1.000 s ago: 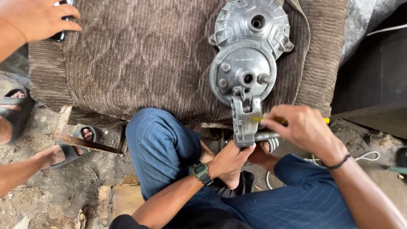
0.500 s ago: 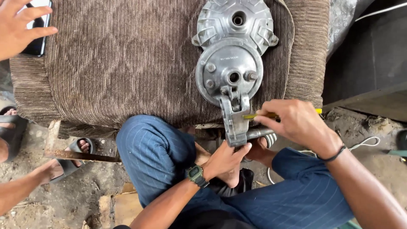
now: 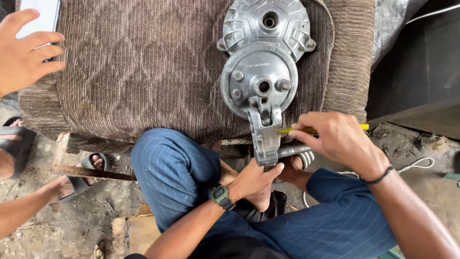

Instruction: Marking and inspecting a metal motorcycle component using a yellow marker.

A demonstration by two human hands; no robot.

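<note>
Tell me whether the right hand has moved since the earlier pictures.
No, hardly. Measured against the metal housing, the right hand sits where it did, beside the housing's lower arm, gripping the yellow tool. Only the camera view shifted.

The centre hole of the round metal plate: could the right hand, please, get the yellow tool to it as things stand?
Probably yes: the right hand holds the yellow tool just below the round plate, and nothing covers its centre hole.

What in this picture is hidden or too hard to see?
All in the head view:
- Tip of the yellow tool: hidden behind the metal arm.
- Right hand fingers cover the tool's middle, so its kind is unclear.
- Left hand palm: hidden under the arm's lower end.
- Flat pale object top left: cut off by the edge, partly behind another person's hand.
</note>
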